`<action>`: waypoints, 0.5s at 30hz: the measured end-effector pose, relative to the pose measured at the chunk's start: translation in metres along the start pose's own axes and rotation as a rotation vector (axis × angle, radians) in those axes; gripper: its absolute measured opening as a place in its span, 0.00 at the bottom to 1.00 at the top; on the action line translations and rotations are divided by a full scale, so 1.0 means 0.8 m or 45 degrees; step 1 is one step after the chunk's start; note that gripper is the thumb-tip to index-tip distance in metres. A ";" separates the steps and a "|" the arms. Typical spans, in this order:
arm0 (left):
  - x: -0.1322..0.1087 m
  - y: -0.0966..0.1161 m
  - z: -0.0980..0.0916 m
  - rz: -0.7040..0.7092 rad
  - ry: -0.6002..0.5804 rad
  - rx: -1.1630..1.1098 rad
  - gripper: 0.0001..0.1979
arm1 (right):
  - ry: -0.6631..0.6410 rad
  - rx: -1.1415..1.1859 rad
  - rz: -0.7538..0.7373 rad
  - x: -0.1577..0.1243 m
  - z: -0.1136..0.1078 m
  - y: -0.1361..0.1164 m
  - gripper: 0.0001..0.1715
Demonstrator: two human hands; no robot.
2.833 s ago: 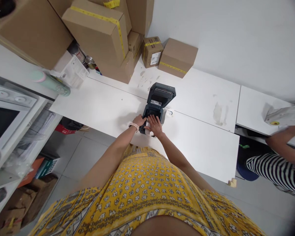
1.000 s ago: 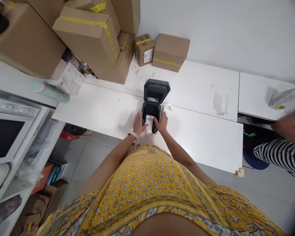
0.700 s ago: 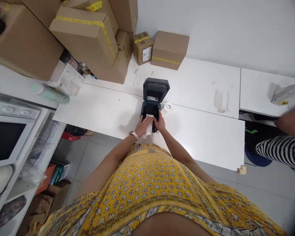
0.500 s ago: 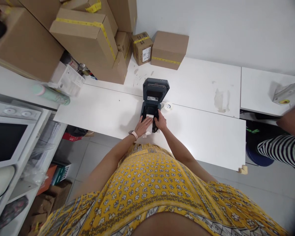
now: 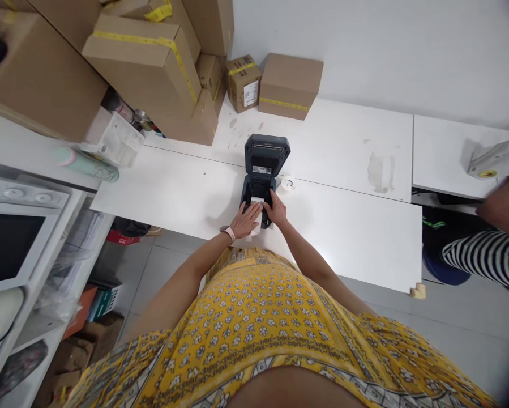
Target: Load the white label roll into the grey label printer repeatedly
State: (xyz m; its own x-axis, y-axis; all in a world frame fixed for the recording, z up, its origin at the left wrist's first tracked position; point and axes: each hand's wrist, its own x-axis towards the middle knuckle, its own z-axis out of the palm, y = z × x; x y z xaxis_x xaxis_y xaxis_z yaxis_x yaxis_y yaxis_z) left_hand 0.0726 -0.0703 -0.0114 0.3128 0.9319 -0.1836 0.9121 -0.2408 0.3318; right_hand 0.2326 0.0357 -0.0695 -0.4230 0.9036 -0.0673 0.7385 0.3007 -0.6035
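A small dark label printer (image 5: 263,164) stands on the white table (image 5: 347,226) with its lid tipped up and back. A strip of white label paper (image 5: 256,218) comes out of its front. My left hand (image 5: 244,221), with a pale watch on the wrist, lies on the paper at the printer's front, fingers stretched out. My right hand (image 5: 275,209) rests against the printer's front right corner, fingers curled onto its edge. A small white roll (image 5: 289,183) lies just right of the printer.
Taped cardboard boxes (image 5: 152,62) are stacked at the back left, with two small ones (image 5: 290,85) by the wall. A green bottle (image 5: 86,163) lies on the left shelf. Another person in a striped top (image 5: 487,255) works at the right table.
My left hand slid from the printer's left side onto the paper at its front. My right hand stayed at the front right corner. The view shifted slightly.
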 end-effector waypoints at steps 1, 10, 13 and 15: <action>-0.002 0.001 0.003 -0.007 -0.002 0.011 0.34 | 0.024 0.020 0.008 -0.003 -0.002 -0.002 0.38; -0.061 0.016 0.008 0.140 -0.060 -0.003 0.33 | 0.748 0.377 -0.299 0.103 -0.118 -0.080 0.41; -0.068 0.021 0.003 0.130 -0.115 -0.030 0.30 | 0.553 0.395 -0.418 0.171 -0.161 -0.110 0.41; -0.068 0.025 0.001 0.092 -0.136 -0.070 0.28 | 0.414 0.362 -0.441 0.185 -0.178 -0.124 0.43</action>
State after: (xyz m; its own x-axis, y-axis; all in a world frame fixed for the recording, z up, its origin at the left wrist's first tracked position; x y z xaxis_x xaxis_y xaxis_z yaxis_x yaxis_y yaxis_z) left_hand 0.0740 -0.1259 0.0044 0.4063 0.8779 -0.2534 0.8712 -0.2885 0.3972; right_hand 0.1716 0.1834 0.0934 -0.3990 0.8275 0.3950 0.3947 0.5438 -0.7406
